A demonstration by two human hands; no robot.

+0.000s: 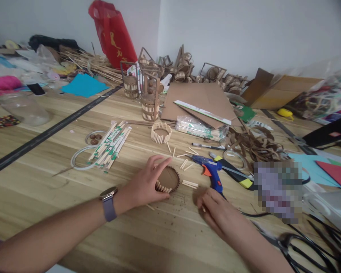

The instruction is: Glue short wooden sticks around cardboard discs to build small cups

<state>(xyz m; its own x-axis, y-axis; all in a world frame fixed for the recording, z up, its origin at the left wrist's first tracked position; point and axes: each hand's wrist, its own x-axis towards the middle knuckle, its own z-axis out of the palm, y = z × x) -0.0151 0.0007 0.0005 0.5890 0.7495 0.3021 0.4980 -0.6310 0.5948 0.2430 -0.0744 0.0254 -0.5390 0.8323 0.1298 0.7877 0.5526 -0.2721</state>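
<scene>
Left hand [149, 182] holds disc [169, 177] by rim; gap before right hand [214, 208].

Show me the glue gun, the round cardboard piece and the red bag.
Glue gun [214, 169], head view: blue body, above the handle.
Round cardboard piece [169, 178], head view: flat brown middle.
Red bag [116, 35], head view: middle of its front.

A craft workshop is suggested by the table [136, 242], where a glue gun [215, 173], sticks [190, 184], cardboard [197, 96] and coloured paper [83, 85] are spread.
</scene>
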